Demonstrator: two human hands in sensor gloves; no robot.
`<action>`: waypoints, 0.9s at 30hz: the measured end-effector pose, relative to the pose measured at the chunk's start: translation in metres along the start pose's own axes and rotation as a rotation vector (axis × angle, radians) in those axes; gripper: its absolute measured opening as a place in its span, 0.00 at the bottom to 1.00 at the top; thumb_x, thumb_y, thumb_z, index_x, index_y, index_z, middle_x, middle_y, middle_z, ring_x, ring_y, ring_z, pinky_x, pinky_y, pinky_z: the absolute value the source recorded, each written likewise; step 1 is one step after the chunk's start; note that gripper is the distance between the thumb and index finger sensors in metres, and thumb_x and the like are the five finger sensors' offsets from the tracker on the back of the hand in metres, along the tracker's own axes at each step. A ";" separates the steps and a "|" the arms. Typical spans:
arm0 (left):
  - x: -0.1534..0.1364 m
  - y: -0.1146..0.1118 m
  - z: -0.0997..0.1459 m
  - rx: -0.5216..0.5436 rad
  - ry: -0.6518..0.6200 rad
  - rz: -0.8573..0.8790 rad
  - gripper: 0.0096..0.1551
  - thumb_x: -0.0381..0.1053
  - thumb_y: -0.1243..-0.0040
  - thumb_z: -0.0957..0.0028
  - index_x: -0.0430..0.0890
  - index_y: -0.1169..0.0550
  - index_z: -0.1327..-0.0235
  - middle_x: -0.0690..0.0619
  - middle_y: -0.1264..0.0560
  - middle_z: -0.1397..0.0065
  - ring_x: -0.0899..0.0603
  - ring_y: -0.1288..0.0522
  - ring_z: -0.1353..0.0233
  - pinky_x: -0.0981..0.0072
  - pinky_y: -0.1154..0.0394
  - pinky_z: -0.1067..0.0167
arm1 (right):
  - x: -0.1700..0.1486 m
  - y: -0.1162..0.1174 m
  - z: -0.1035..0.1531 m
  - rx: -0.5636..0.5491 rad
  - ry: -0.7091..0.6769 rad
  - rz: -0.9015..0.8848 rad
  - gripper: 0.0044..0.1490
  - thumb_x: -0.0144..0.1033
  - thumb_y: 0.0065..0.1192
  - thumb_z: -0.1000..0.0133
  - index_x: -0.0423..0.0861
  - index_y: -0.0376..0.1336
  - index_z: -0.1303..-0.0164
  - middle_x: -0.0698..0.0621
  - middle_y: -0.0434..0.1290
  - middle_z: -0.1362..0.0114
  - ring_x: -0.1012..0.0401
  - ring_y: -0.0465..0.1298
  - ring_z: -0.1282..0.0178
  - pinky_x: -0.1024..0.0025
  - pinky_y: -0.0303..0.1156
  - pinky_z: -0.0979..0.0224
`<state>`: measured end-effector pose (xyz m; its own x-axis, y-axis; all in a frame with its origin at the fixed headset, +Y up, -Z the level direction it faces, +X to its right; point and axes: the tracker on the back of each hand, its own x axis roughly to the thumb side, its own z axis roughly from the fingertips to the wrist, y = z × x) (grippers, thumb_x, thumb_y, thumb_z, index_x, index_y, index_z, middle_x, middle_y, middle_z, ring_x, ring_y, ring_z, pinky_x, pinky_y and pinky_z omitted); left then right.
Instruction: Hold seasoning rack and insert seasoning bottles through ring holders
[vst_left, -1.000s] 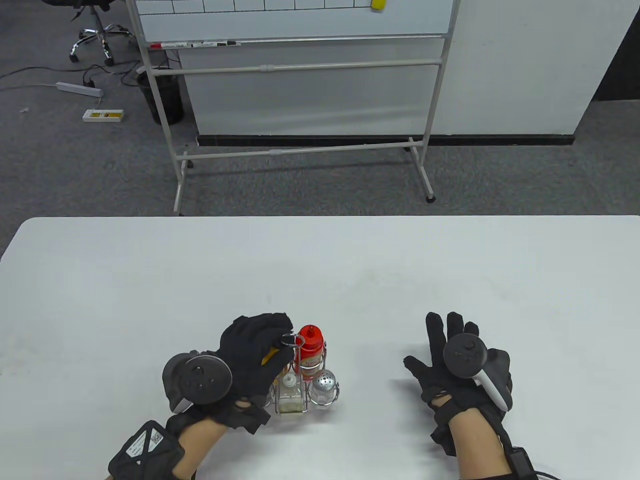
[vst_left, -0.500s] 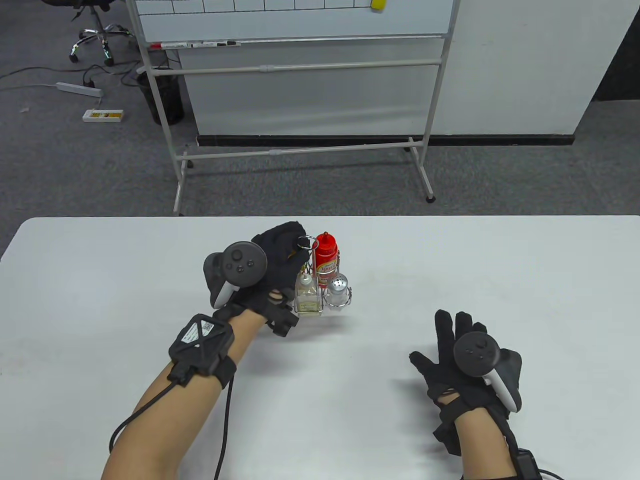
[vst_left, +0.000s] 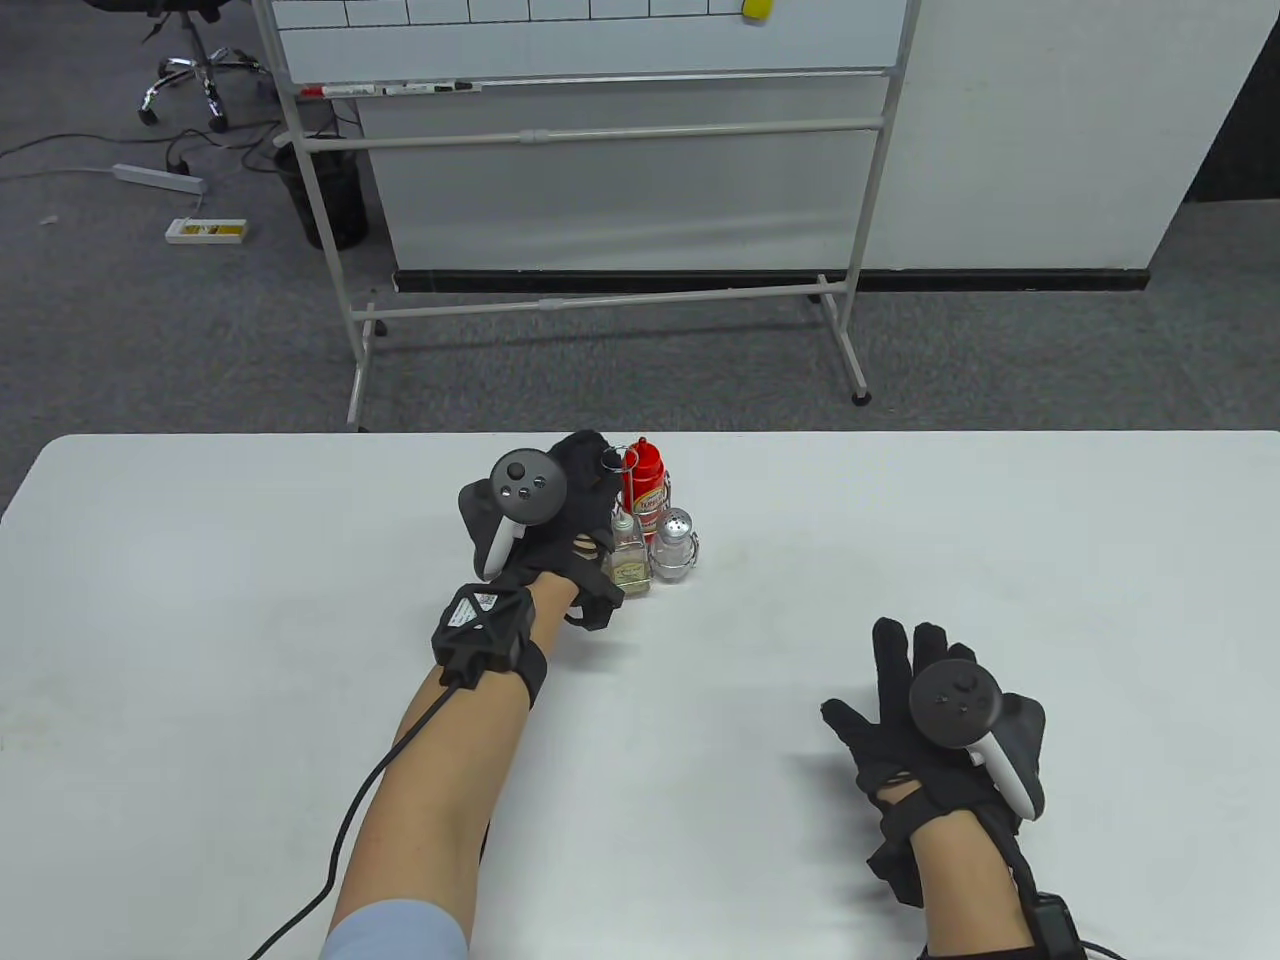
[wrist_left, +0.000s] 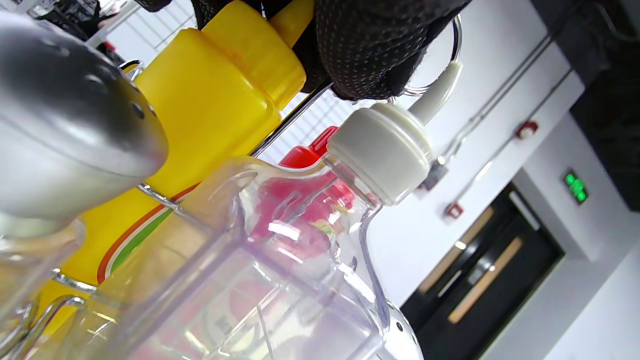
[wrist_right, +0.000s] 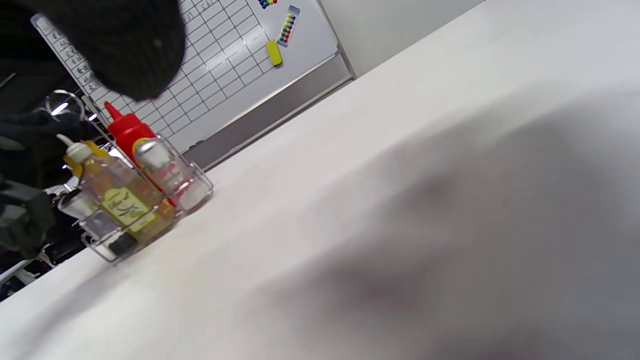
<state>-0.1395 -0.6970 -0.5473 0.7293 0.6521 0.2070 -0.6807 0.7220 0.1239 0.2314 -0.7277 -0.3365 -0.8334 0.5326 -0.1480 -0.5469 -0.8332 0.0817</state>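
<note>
The wire seasoning rack (vst_left: 690, 552) stands near the table's far edge with a red bottle (vst_left: 645, 480), an oil bottle (vst_left: 630, 555) and a metal-topped shaker (vst_left: 675, 538) in its rings. My left hand (vst_left: 598, 468) grips the rack's top ring handle (vst_left: 615, 460). In the left wrist view my fingers (wrist_left: 370, 45) close around the handle ring (wrist_left: 454, 40), above a yellow bottle (wrist_left: 200, 115), the oil bottle's white cap (wrist_left: 385, 145) and a shaker top (wrist_left: 65, 135). My right hand (vst_left: 885, 665) rests flat and empty on the table, fingers spread. The right wrist view shows the loaded rack (wrist_right: 200, 192).
The white table (vst_left: 900, 520) spreads wide around the rack. Its far edge lies just behind the rack. A whiteboard on a stand (vst_left: 600, 150) is on the floor beyond the table. An office chair (vst_left: 190, 70) and cables are at far left.
My left hand has carried the rack with its bottles from the table's front to near the far edge. My right hand has stayed almost still, flat on the table.
</note>
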 end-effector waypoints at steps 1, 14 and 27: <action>-0.002 -0.003 -0.002 0.013 -0.001 0.000 0.25 0.50 0.41 0.42 0.47 0.27 0.33 0.48 0.36 0.16 0.34 0.37 0.16 0.32 0.49 0.22 | 0.000 0.000 0.000 0.001 0.002 -0.001 0.62 0.65 0.60 0.45 0.62 0.27 0.18 0.47 0.23 0.13 0.43 0.23 0.17 0.31 0.32 0.23; 0.011 0.034 0.023 0.013 -0.042 -0.057 0.50 0.59 0.41 0.42 0.45 0.50 0.16 0.36 0.53 0.12 0.21 0.54 0.17 0.24 0.56 0.28 | -0.001 0.002 0.000 0.019 0.000 -0.005 0.62 0.65 0.60 0.45 0.61 0.27 0.17 0.45 0.26 0.13 0.43 0.23 0.17 0.31 0.32 0.23; 0.012 0.094 0.182 -0.276 -0.200 -0.093 0.53 0.64 0.42 0.43 0.40 0.49 0.15 0.34 0.52 0.11 0.23 0.56 0.16 0.24 0.55 0.28 | 0.011 0.014 0.006 0.082 -0.077 -0.011 0.62 0.65 0.60 0.45 0.60 0.28 0.17 0.46 0.26 0.13 0.42 0.24 0.17 0.31 0.33 0.23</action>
<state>-0.2068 -0.6638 -0.3561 0.7413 0.5419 0.3960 -0.5476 0.8295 -0.1100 0.2140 -0.7323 -0.3313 -0.8290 0.5543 -0.0736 -0.5584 -0.8138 0.1612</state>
